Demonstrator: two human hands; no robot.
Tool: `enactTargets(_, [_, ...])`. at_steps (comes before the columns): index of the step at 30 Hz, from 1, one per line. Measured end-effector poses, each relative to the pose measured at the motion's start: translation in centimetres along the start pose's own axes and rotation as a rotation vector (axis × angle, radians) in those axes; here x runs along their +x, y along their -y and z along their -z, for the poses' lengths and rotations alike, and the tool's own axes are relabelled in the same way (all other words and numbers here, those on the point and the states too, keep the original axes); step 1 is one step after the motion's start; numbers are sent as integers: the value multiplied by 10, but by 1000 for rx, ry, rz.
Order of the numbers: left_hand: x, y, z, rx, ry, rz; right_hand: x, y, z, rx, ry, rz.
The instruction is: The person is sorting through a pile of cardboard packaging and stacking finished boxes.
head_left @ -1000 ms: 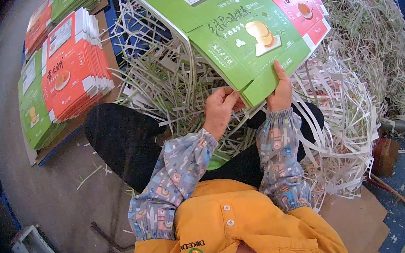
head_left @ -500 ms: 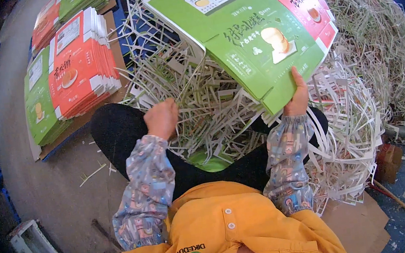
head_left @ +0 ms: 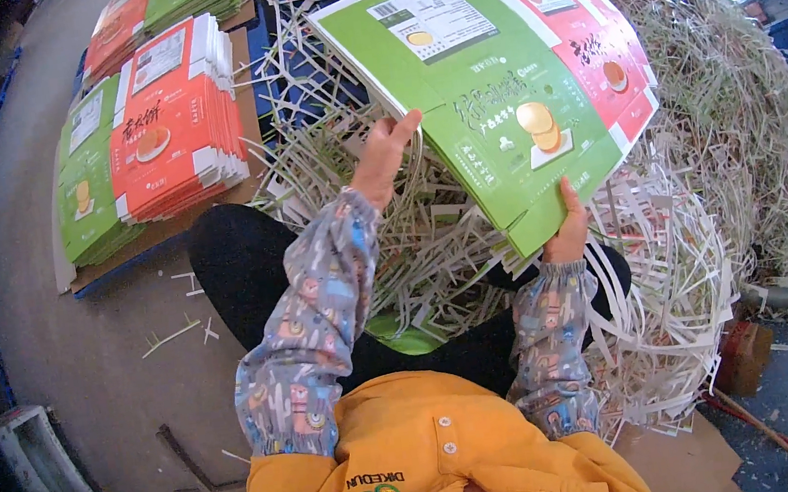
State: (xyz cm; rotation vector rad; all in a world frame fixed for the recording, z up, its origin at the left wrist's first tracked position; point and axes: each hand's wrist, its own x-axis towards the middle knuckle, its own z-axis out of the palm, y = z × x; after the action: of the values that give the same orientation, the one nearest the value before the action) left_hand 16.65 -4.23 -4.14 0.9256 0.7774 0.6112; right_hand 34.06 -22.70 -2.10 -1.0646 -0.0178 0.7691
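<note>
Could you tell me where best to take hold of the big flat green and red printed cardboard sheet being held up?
Grip the green and red printed cardboard sheet at its bare outer edges: near bottom corner from below, as the right hand does, and left edge from the side, where the left hand touches.

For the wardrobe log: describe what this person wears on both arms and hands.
Both forearms wear loose sleeve covers, grey-blue with a small multicoloured cartoon print: left sleeve cover, right sleeve cover. Each is gathered at the wrist and at the upper end. Above them is a mustard-yellow buttoned jacket with a small green chest emblem. The left hand and right hand are bare: no gloves.
</note>
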Motion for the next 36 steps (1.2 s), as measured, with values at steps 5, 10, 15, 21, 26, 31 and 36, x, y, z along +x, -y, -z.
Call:
enactTargets(5, [6,12,-18,-12,-39,-406,-1,1,-2,-15,-9,-6])
enactTargets(10, [-3,-13,-12,212,68,-173,2,3,4,-20,-1,-9])
enactTargets(15, [12,-15,22,593,271,-288,2,0,11,16,23,-37])
enactTargets(21, [12,-30,92,1143,428,-382,1,12,17,-20,48,-35])
enactTargets(26, [-5,-70,176,1927,70,354,11,17,23,134,52,-107])
enactTargets(31, [13,-48,202,1750,-17,-201,5,21,10,85,92,-113])
enactTargets(36, [41,-62,107,519,-179,-173,0,22,14,31,72,-81])
